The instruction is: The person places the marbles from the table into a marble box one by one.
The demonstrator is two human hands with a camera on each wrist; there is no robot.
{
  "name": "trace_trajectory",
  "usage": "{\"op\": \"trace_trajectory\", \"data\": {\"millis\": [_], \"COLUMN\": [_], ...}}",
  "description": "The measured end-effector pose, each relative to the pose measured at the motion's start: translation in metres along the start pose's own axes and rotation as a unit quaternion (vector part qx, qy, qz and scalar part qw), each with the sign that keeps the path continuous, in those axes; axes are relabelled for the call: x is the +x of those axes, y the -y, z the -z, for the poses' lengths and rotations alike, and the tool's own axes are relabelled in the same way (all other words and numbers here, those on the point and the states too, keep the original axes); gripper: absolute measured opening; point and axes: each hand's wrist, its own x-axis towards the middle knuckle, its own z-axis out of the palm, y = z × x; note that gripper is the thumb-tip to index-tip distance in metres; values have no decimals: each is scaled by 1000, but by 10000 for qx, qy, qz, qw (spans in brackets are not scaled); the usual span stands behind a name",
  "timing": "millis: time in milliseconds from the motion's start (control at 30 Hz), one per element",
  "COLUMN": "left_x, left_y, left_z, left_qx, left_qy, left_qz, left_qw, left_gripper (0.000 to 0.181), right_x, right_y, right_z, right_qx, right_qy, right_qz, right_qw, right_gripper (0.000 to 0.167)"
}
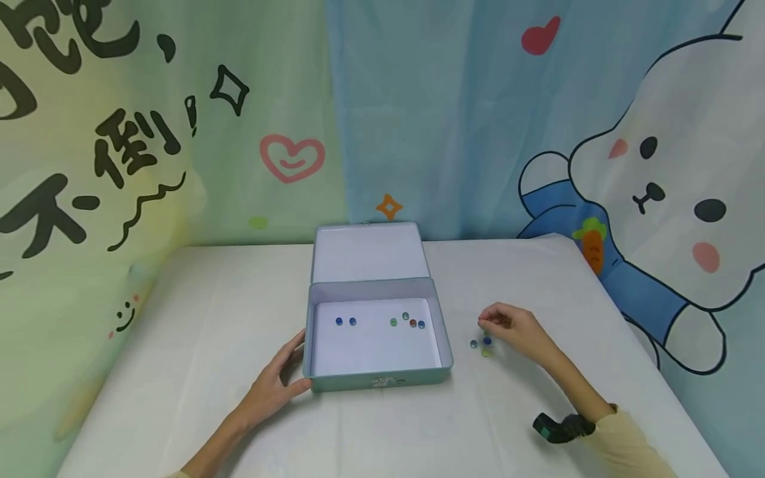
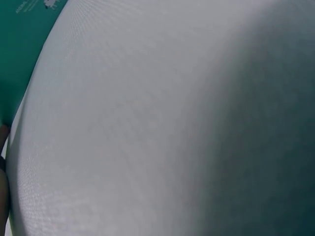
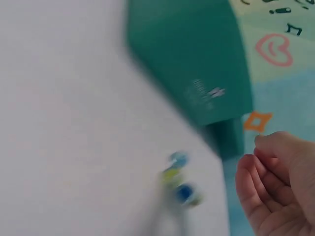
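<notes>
A pale-green tin box (image 1: 382, 381) stands on the table with its lid (image 1: 367, 253) raised at the back. Inside it lie several glass marbles, including a blue marble (image 1: 339, 321), a green marble (image 1: 393, 322) and a red marble (image 1: 413, 323). My left hand (image 1: 271, 388) rests against the box's left side, thumb at the front corner. Right of the box, my right hand (image 1: 516, 332) hovers over a small cluster of marbles with a dark blue marble (image 3: 185, 192) and a yellow-green marble (image 3: 172, 177). Its thumb and forefinger are bent close together; no marble shows between them.
A white cloth (image 1: 382, 438) covers the table. Behind it hangs a printed curtain (image 1: 418, 133) with cartoon drawings. A black wrist camera (image 1: 562, 428) is strapped to the right wrist.
</notes>
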Motion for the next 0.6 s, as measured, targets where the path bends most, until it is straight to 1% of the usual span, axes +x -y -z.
{"op": "trace_trajectory", "data": {"millis": [133,233,333,467,600], "left_x": [1,0,0,1,1], "left_y": [-1,0,2,4,4], "left_z": [-1,-1,-1,0,-1], "left_qx": [-5,45,100,95,81], "left_qy": [-11,-43,-39,-5,5], "left_qz": [-37,-54,-58,-66,-85], "left_qw": [10000,10000,9999,9999,9999], "left_gripper": [88,88,88,87,86], "right_x": [-28,-41,-46,-47,-45], "right_y": [-13,-16,-17,-22,-28], "right_z": [-6,-9,-12,-17,-24], "right_qx": [-122,-199,-195,-188,-462], "right_qy": [-176,-305,-373,-385,-490], "right_qz": [141,227,206,232,615], "right_qw": [9997,9991,9989,9988,9958], "right_gripper": [6,7,8,11,18]}}
